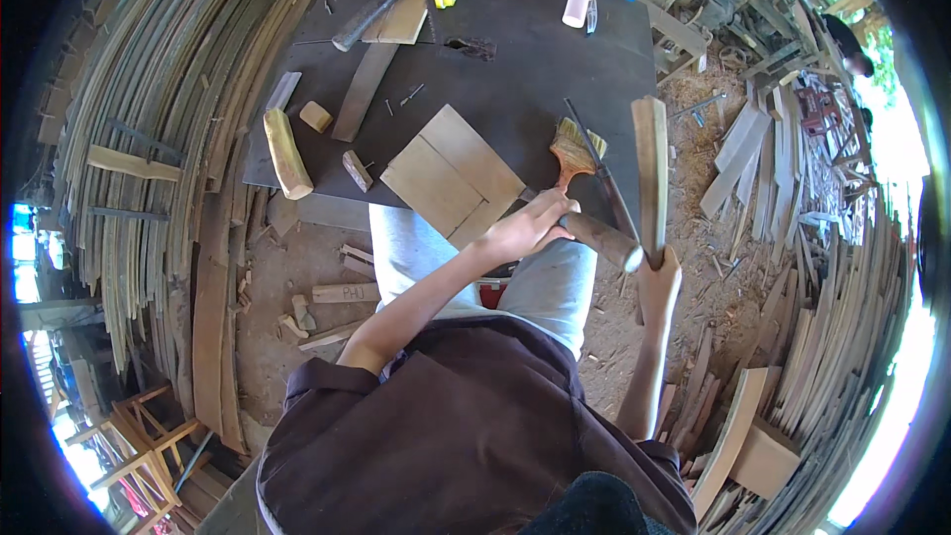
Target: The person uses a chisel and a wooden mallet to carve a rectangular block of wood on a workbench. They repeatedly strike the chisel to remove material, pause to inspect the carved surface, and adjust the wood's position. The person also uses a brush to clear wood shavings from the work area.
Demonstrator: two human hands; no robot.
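On the dark, flat worktable (515, 79), toward its left edge, lies a pale, curved, rounded block of wood (286, 154), with a small light cube of wood (315, 116) just beside it. Nearer the table's middle sits a square board of light planks (453, 176), at the front edge. To the right of that board a flat paintbrush with pale bristles and an orange wooden handle (572, 151) rests on the table. The left hand (530, 226) is closed around the thick round wooden handle of a long, thin metal file (604, 200), at the table's front right corner. The right hand (658, 282) grips the lower end of a long, flat wooden slat (650, 173), held upright just off the table's right edge, the file lying against it.
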